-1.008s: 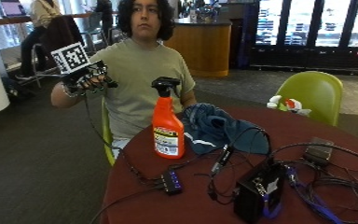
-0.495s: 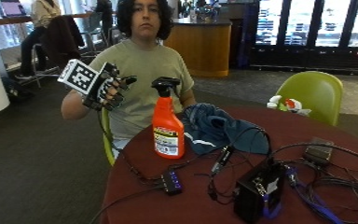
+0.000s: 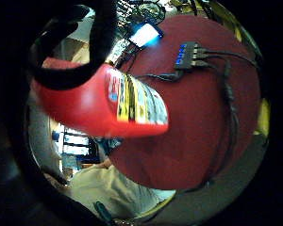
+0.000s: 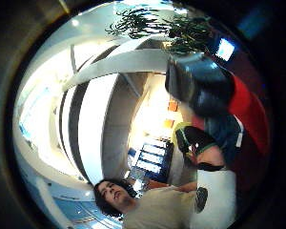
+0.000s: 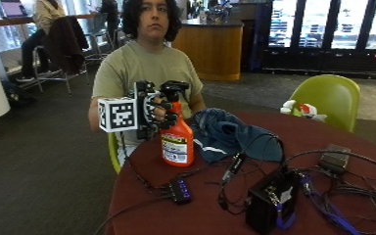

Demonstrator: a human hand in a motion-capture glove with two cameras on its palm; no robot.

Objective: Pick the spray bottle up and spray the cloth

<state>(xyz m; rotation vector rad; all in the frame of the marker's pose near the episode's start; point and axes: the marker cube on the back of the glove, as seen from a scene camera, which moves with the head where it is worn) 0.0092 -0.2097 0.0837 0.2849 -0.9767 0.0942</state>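
An orange spray bottle (image 5: 177,142) with a black trigger head (image 5: 174,88) stands upright on the dark red round table (image 5: 207,215), near its edge in front of the seated person. My gloved right hand (image 5: 156,111) is at the bottle's neck, fingers curled round it just below the head. A crumpled blue cloth (image 5: 223,137) lies on the table right beside the bottle. The little finger side palm view is filled by the bottle's labelled body (image 3: 104,106), with a black finger across it. The thumb side palm view shows the black head (image 4: 198,83) and the cloth (image 4: 224,131).
A black USB hub (image 5: 180,188), a black box (image 5: 270,205) and several tangled cables (image 5: 344,196) cover the near and right side of the table. A green chair (image 5: 328,98) stands behind the table on the right.
My right hand has come down from beside the person's shoulder to the bottle, and its fingers have curled round the neck. Bottle and cloth stay in place.
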